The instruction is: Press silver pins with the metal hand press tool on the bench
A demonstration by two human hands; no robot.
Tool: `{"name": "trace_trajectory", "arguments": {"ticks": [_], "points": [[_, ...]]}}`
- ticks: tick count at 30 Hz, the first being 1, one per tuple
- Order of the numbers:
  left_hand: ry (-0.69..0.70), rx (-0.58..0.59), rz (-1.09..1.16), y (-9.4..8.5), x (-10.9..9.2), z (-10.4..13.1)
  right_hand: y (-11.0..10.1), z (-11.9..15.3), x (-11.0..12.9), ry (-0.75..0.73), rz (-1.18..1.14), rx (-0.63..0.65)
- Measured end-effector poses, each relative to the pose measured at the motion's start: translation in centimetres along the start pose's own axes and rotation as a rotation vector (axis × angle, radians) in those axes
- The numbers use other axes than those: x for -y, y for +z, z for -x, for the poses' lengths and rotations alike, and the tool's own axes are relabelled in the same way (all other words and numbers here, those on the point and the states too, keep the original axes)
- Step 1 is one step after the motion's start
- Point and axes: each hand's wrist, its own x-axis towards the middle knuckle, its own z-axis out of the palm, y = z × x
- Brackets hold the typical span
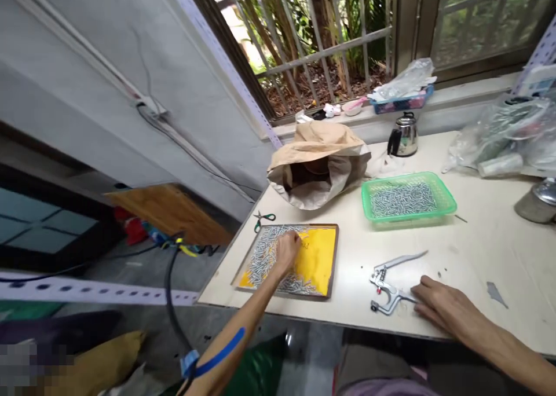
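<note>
My left hand (287, 250) is over a shallow tray (333, 263) with a yellow lining, its fingers pinched together. Whatever they hold is too small to make out. Small slim silver metal pieces (263, 260) lie heaped across the tray's left side and lower edge, leaving yellow bare on the right. On the table to the right, metal snap-fastener pliers (391, 294) lie with their handles apart. My right hand (441, 303) rests on the table, its fingers closed over the end of the lower handle.
A green plastic basket (449, 202) holds more silver pieces. Behind the tray sits an open brown paper sack (321, 144); green-handled scissors (263, 219) lie by the tray's corner. A kettle (406, 135), plastic bags (504, 132) and a metal pot (538, 202) stand farther back and right.
</note>
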Motion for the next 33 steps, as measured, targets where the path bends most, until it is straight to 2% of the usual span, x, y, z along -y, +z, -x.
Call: {"name": "trace_trajectory", "arguments": {"ticks": [1,3,6,8,11,16,18,20,22,26,29,33], "points": [[0.045,0.012,0.016,0.2,-0.5,0.9,0.4,0.4,0.0,0.021,0.013,0.034],[0.221,0.024,0.065,1.1,-1.9,3.7,1.0,0.8,-0.1,0.046,0.046,0.083],[0.604,0.046,0.046,3.1,-4.4,8.3,1.4,0.9,-0.1,0.042,0.091,0.056],[0.748,0.125,-0.077,4.2,-5.8,10.5,1.7,1.0,-0.2,0.02,0.1,0.018],[0.772,0.239,-0.26,4.8,-7.2,11.4,2.0,1.2,-0.3,0.014,0.112,-0.009],[0.762,0.328,-0.368,4.6,-7.8,10.6,1.8,1.3,0.0,0.039,0.124,0.032],[0.731,0.326,-0.328,4.6,-7.9,10.7,1.9,1.2,0.1,0.053,0.13,0.05],[0.653,0.321,-0.184,4.5,-8.2,10.9,2.3,1.2,-0.1,0.051,0.12,0.043],[0.482,0.384,0.066,4.3,-8.6,11.1,3.1,1.1,-0.3,0.038,0.092,-0.001],[0.056,0.635,0.555,4.4,-9.8,11.5,4.8,1.2,-0.8,0.016,0.076,-0.086],[-0.081,0.727,0.668,4.8,-10.4,12.1,5.3,1.4,-0.9,-0.006,0.073,-0.103],[-0.163,0.872,0.703,5.0,-10.8,12.6,4.7,1.5,-0.7,-0.001,0.059,-0.098]]}}
